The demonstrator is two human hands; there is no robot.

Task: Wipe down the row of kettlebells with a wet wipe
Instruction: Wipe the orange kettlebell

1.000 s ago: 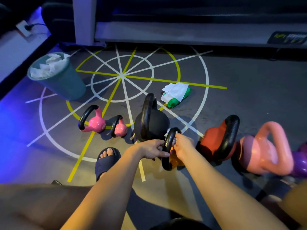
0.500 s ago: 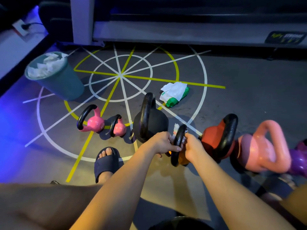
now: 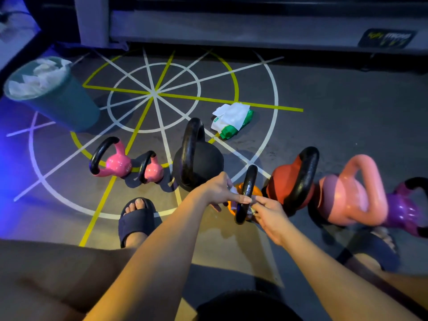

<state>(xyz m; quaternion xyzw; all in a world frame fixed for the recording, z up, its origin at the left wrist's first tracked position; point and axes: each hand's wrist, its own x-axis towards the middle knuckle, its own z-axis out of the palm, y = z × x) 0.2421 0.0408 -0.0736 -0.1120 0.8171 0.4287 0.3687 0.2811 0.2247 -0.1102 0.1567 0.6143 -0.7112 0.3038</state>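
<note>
The orange kettlebell [image 3: 257,191] sits between the two hands: a small, glossy, rounded body under a smooth black loop handle [image 3: 249,179] that stands edge-on to the camera. The left hand [image 3: 217,191] reaches in with its fingers nearly straight and the forefinger laid across the handle. The right hand [image 3: 271,215] is curled, its fingertips pinching the wet wipe [image 3: 251,211] just at the handle's near side. Crumpled white bits of wipe also show under the left fingers; whether that hand pinches them cannot be told.

Just beyond the left hand stands the big black kettlebell [image 3: 201,163], matte, bulbous, with a tall thick handle. Further left of it are two small shiny pink kettlebells [image 3: 118,163] with black handles, close together. Just right of the right hand is the red kettlebell [image 3: 281,181], also black-handled, its body touching or nearly touching the orange one. Beyond it are a salmon-pink kettlebell [image 3: 347,198], blurred, and a glossy purple kettlebell [image 3: 403,210] at the frame edge.

Farther out past the hands a soft green-and-white wipe pack [image 3: 231,122] lies on the grey floor [image 3: 335,126], which is marked with white and yellow lines. Far left stands a teal bin [image 3: 69,107] heaped with crumpled white wipes. Below the left forearm is a foot in a dark slide sandal [image 3: 136,220].
</note>
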